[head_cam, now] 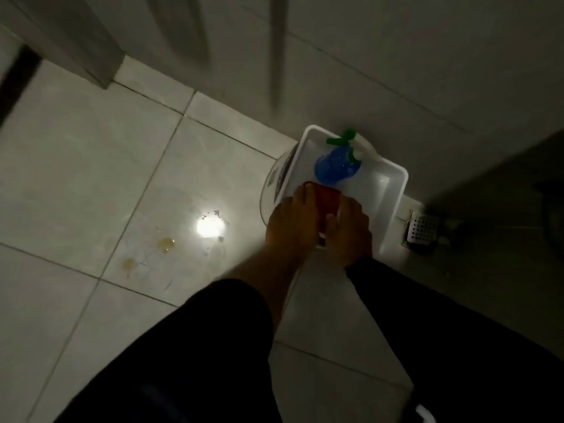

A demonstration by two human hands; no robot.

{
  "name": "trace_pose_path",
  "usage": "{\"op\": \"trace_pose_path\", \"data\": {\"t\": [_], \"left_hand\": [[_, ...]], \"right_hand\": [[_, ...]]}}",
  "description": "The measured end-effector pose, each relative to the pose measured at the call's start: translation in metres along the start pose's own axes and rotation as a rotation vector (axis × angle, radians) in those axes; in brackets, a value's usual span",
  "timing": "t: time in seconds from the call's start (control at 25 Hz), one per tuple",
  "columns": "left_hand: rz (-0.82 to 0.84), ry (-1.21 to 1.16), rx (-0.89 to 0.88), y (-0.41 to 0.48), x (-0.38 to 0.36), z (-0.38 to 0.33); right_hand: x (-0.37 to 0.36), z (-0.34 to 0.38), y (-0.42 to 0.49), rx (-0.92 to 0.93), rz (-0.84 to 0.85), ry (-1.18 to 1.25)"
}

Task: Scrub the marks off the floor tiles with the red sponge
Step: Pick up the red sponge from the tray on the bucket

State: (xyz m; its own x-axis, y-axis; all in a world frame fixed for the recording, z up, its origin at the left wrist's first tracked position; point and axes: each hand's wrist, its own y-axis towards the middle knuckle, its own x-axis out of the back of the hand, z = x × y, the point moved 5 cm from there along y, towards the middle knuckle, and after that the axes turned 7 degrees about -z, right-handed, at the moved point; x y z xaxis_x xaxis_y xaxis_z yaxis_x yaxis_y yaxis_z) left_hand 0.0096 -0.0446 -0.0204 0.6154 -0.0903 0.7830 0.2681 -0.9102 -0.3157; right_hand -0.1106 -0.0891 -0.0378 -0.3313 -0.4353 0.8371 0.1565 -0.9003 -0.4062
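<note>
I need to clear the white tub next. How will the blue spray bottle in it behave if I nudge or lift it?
The blue spray bottle already lies tilted in the white tub, so a nudge would probably slide or roll it. It looks plastic, likely sturdy. Its fill level, hence weight, is unclear.

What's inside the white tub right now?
White tub holds a blue spray bottle with green trigger and the red sponge. Both hands, left and right, cover its near end.
</note>
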Motion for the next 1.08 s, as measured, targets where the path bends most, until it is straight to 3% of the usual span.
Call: {"op": "trace_pose_path", "data": {"t": [0.16, 0.32, 0.44, 0.64, 0.72, 0.8, 0.88, 1.0, 1.08], "left_hand": [[0.106, 0.048, 0.290, 0.042, -0.053, 0.015], [0.057, -0.031, 0.497, 0.059, -0.084, 0.020], [0.050, -0.267, 0.611, 0.069, -0.086, 0.022], [-0.073, -0.794, 0.545, 0.035, -0.033, 0.017], [0.003, -1.058, 0.567, 0.000, -0.014, 0.028], [0.037, -1.270, 0.595, -0.042, 0.008, 0.057], [0.025, -1.347, 0.606, -0.089, 0.023, 0.097], [-0.065, -1.428, 0.679, -0.156, 0.028, 0.152], [-0.195, -1.458, 0.758, -0.198, 0.019, 0.199]], "right_hand": [[-0.035, -0.038, 0.054, -0.368, 0.050, 0.156], [-0.061, -0.054, 0.069, -0.502, 0.103, 0.422], [-0.057, -0.062, 0.077, -0.525, 0.043, 0.597], [-0.011, -0.041, 0.050, -0.511, 0.057, 0.847], [0.004, -0.024, 0.020, -0.509, 0.186, 0.952], [-0.002, 0.005, -0.022, -0.529, 0.544, 1.197], [-0.019, 0.041, -0.065, -0.547, 0.811, 1.287], [-0.069, 0.090, -0.109, -0.362, 1.006, 1.097], [-0.126, 0.119, -0.134, -0.298, 1.013, 0.826]]}}
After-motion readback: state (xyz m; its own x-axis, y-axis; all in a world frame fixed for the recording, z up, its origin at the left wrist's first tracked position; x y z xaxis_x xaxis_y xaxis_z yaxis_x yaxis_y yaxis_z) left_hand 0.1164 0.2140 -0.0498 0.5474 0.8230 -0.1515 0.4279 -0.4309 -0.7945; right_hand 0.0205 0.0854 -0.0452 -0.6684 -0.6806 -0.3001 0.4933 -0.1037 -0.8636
